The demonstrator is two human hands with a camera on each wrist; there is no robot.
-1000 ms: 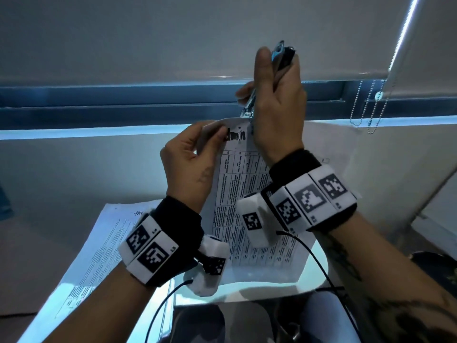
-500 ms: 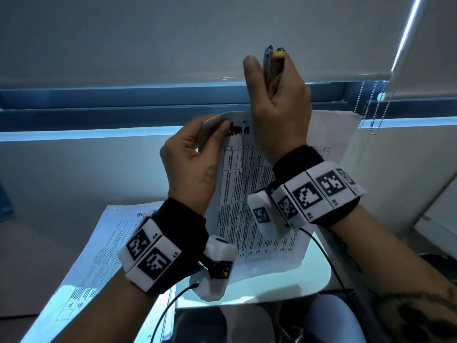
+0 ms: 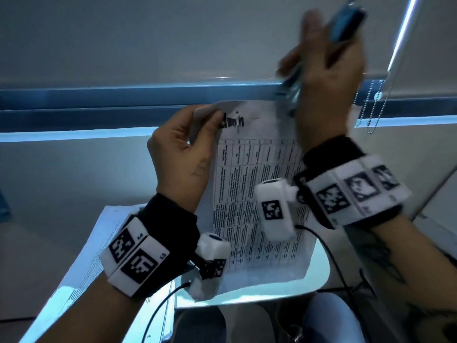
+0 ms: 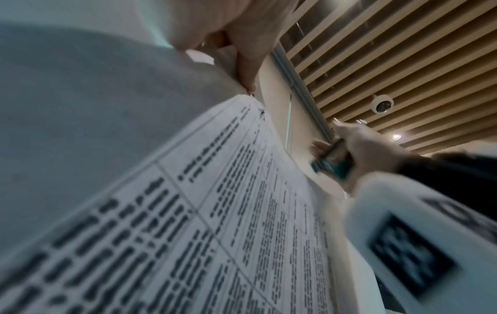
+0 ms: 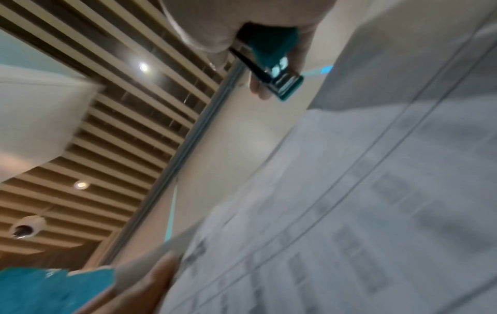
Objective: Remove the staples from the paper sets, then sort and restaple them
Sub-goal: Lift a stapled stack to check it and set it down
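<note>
My left hand (image 3: 195, 134) pinches the top left corner of a printed paper set (image 3: 257, 201), held upright in front of me, table of text facing me. The same sheets (image 4: 215, 212) fill the left wrist view, with the thumb and fingers (image 4: 242, 63) on the corner. My right hand (image 3: 326, 68) grips a teal stapler (image 3: 346, 23), blurred, up and to the right of the paper's top edge and clear of it. In the right wrist view the stapler (image 5: 271, 63) sits in the fingers, its metal mouth pointing away from the wrist.
Another printed sheet (image 3: 81, 256) lies flat on the glossy table (image 3: 319, 276) at lower left. A window frame (image 3: 123, 100) and a blind's bead chain (image 3: 376, 107) are behind. A slatted ceiling with a dome camera (image 4: 382, 104) shows in the wrist views.
My right hand has pulled the stapler up and to the right, off the paper's top edge. The left hand keeps its pinch on the corner.
</note>
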